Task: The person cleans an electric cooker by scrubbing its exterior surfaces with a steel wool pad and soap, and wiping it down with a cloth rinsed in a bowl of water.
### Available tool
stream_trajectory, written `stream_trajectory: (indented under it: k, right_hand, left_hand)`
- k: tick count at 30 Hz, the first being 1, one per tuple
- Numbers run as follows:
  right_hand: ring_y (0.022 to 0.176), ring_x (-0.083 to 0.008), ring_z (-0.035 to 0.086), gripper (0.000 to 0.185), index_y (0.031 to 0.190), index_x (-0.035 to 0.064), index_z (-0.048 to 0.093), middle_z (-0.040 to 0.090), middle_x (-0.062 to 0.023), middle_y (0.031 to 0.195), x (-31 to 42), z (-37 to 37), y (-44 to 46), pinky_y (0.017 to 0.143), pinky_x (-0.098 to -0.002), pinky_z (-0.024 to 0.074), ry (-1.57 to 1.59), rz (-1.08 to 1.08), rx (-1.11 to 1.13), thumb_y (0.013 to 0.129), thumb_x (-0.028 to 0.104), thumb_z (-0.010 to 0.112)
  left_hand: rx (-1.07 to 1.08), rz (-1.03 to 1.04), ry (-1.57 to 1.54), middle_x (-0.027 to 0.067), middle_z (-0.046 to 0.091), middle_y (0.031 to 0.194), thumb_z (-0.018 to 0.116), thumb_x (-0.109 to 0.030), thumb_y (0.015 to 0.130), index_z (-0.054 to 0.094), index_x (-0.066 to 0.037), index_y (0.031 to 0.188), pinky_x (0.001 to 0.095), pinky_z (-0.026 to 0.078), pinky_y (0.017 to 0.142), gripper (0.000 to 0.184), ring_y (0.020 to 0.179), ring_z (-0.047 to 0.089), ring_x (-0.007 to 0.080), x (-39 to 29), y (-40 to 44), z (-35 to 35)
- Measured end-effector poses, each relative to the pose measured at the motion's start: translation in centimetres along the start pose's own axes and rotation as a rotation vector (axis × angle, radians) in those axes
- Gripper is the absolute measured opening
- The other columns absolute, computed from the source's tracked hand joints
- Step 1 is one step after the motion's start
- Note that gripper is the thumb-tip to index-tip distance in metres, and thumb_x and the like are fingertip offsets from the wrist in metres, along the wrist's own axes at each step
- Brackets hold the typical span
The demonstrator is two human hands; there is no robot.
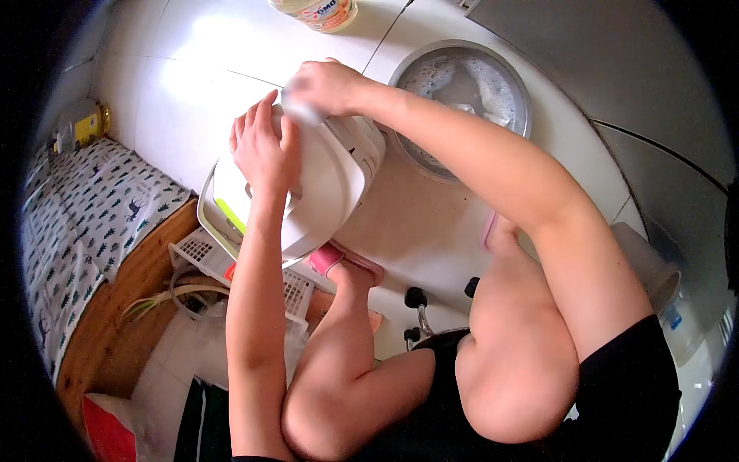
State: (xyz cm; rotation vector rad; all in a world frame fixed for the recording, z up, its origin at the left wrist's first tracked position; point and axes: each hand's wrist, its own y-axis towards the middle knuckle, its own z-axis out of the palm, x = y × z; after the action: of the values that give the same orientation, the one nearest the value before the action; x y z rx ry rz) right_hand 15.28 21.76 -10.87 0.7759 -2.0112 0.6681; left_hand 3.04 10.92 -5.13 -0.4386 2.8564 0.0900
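A white appliance (327, 185) with a rounded body and a pale handle frame stands on the tiled floor in front of me. My left hand (267, 146) lies on its top, fingers spread. Just to the right, my right hand (325, 88) has its fingers closed round a small whitish item (304, 108) at the far edge of the appliance. That item is blurred, and I cannot make out what it is. A bright green strip (230, 216) shows on the appliance's left side.
A metal basin (525, 115) of soapy water stands under my right forearm. Beyond my hands is a labelled bottle (323, 14). White baskets (295, 296) lie below the appliance, beside a wooden-edged platform (115, 292). A grey bin (643, 266) stands at the right.
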Motion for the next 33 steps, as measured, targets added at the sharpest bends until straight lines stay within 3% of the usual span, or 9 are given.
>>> stream_trajectory:
  k: [2,5,9,13,14,21,27,30,33]
  right_hand:
    - [0.115,-0.0397,0.054,0.045,0.118,0.0108,0.067,0.060,-0.0077,0.129,-0.2,0.5,-0.4,0.102,-0.0507,0.0431,0.008,-0.011,-0.014,0.096,0.045,0.050]
    - [0.113,-0.0393,0.052,0.038,0.120,0.0051,0.063,0.056,-0.0147,0.128,0.4,1.6,-6.7,0.099,-0.0494,0.0430,0.156,-0.058,-0.282,0.094,0.032,0.058]
    - [0.122,-0.0385,0.043,0.047,0.131,-0.0082,0.051,0.046,-0.0180,0.137,1.0,1.5,-14.3,0.106,-0.0450,0.0354,0.118,-0.058,-0.183,0.094,0.021,0.054]
    - [0.124,-0.0393,0.041,0.071,0.142,-0.0089,0.036,0.037,-0.0186,0.144,0.8,1.4,-18.3,0.109,-0.0459,0.0340,0.080,-0.098,-0.090,0.082,0.015,0.064]
    - [0.123,-0.0393,0.041,0.082,0.145,-0.0067,0.032,0.034,-0.0184,0.146,0.6,1.8,-18.8,0.110,-0.0459,0.0337,0.060,-0.137,-0.116,0.073,0.009,0.069]
    - [0.116,-0.0361,0.046,0.073,0.137,-0.0047,0.045,0.043,-0.0138,0.141,-0.9,2.6,-15.2,0.104,-0.0472,0.0374,-0.047,-0.226,-0.275,0.068,0.000,0.068]
    - [0.115,-0.0342,0.050,0.046,0.121,0.0081,0.065,0.052,-0.0082,0.139,-2.0,1.4,-5.6,0.101,-0.0463,0.0420,-0.173,-0.290,-0.218,0.075,0.005,0.067]
    - [0.122,-0.0352,0.049,0.044,0.119,0.0103,0.068,0.052,-0.0065,0.140,-0.8,0.1,-0.8,0.104,-0.0470,0.0414,-0.232,-0.207,-0.084,0.074,0.007,0.066]
    - [0.122,-0.0351,0.049,0.047,0.119,0.0104,0.069,0.052,-0.0110,0.135,-0.7,0.4,-2.2,0.105,-0.0464,0.0406,-0.156,-0.161,-0.124,0.072,0.006,0.067]
  left_hand:
    - [0.003,-0.012,0.002,0.0101,0.066,0.123,0.053,-0.030,0.087,0.065,-0.012,0.127,0.0432,0.031,0.113,0.046,0.118,0.056,0.0289,0.1,0.3,-0.1]
    - [-0.004,-0.015,0.006,0.0102,0.066,0.123,0.052,-0.030,0.086,0.065,-0.011,0.127,0.0426,0.031,0.113,0.046,0.119,0.056,0.0287,0.3,0.2,0.1]
    - [-0.028,-0.003,0.027,0.0097,0.066,0.123,0.051,-0.029,0.087,0.065,-0.012,0.127,0.0415,0.031,0.114,0.046,0.118,0.056,0.0282,0.2,0.2,0.2]
    - [-0.024,-0.011,0.005,0.0089,0.066,0.122,0.051,-0.029,0.087,0.066,-0.014,0.126,0.0411,0.032,0.113,0.045,0.118,0.056,0.0279,0.0,0.0,0.0]
    - [-0.028,-0.014,0.001,0.0087,0.066,0.121,0.051,-0.029,0.087,0.066,-0.014,0.126,0.0409,0.032,0.113,0.044,0.117,0.056,0.0278,0.0,0.0,0.0]
    - [0.005,-0.070,0.005,0.0075,0.067,0.121,0.051,-0.031,0.088,0.067,-0.017,0.123,0.0416,0.033,0.111,0.041,0.119,0.055,0.0275,0.5,0.5,-0.4]
    - [-0.012,-0.258,0.008,0.0075,0.068,0.119,0.048,-0.035,0.091,0.068,-0.019,0.124,0.0415,0.034,0.109,0.042,0.117,0.057,0.0279,3.4,3.2,-0.6]
    - [-0.024,-0.291,0.008,0.0069,0.069,0.117,0.048,-0.037,0.090,0.069,-0.019,0.122,0.0416,0.037,0.107,0.043,0.115,0.058,0.0287,3.9,3.7,-0.6]
    - [0.002,-0.305,0.017,0.0069,0.069,0.119,0.049,-0.038,0.089,0.069,-0.019,0.122,0.0418,0.037,0.106,0.043,0.116,0.057,0.0301,3.7,3.8,-0.7]
